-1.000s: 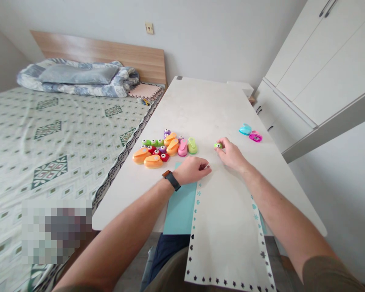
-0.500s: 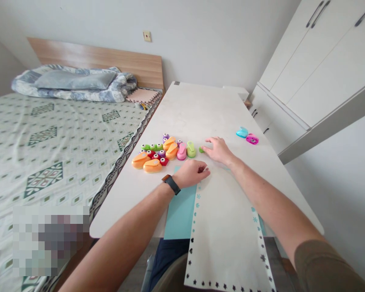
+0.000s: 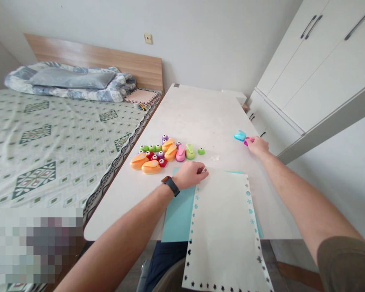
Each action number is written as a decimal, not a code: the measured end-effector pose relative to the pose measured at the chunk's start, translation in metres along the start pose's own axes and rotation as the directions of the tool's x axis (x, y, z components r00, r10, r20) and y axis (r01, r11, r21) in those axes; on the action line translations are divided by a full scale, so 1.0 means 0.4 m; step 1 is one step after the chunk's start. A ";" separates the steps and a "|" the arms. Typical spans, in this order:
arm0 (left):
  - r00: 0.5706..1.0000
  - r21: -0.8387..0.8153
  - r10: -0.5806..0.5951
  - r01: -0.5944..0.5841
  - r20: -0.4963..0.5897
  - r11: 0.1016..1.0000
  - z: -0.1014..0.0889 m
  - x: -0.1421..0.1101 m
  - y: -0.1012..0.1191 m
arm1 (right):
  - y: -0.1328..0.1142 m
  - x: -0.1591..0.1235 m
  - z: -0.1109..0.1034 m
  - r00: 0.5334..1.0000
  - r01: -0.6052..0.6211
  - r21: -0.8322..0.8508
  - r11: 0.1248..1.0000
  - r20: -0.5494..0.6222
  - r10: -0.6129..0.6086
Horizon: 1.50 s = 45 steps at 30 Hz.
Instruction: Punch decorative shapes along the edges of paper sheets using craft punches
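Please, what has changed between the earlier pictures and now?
The right hand let go of the small green plastic punch, now right of the light-green oval punch, then moved right to the rounded magenta plastic punch, which it touches. The left hand stayed at the far-left corner of the white punched paper sheet.

Right hand (image 3: 258, 146) at a magenta punch (image 3: 247, 142), left hand (image 3: 189, 175) pinching a white sheet (image 3: 222, 231) by its far-left corner.
Punched along its edges, it overlaps a blue sheet (image 3: 177, 221) and overhangs the near edge of the counter (image 3: 200, 115); colourful punches (image 3: 170, 153) cluster at left, a small green punch (image 3: 201, 151) just right of them, a turquoise punch (image 3: 239, 136) at right.
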<state>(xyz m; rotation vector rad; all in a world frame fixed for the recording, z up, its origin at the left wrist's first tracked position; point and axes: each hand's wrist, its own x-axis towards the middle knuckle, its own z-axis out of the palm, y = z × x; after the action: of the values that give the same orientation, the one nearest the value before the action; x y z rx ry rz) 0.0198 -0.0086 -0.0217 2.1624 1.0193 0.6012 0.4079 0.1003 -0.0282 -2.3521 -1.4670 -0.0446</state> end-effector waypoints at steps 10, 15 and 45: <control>0.999 -0.006 -0.032 0.032 -0.005 0.999 -0.003 0.004 0.004 | -0.002 -0.077 -0.012 0.983 0.051 0.267 0.962 -0.183 -0.001; 0.999 -0.006 -0.030 0.030 -0.027 1.000 0.007 0.007 0.001 | -0.106 -0.201 -0.068 0.992 0.121 0.793 0.597 -0.115 -0.047; 0.989 -0.051 -0.148 0.147 -0.020 0.988 0.014 0.019 0.020 | -0.202 -0.413 -0.106 0.830 -0.428 0.902 -0.058 0.366 -0.420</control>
<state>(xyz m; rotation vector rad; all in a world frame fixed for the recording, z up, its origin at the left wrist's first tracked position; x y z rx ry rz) 0.0317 -0.0084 -0.0188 2.0201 1.1537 0.5769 0.2686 -0.0240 -0.0012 -0.9177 -0.9059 1.4373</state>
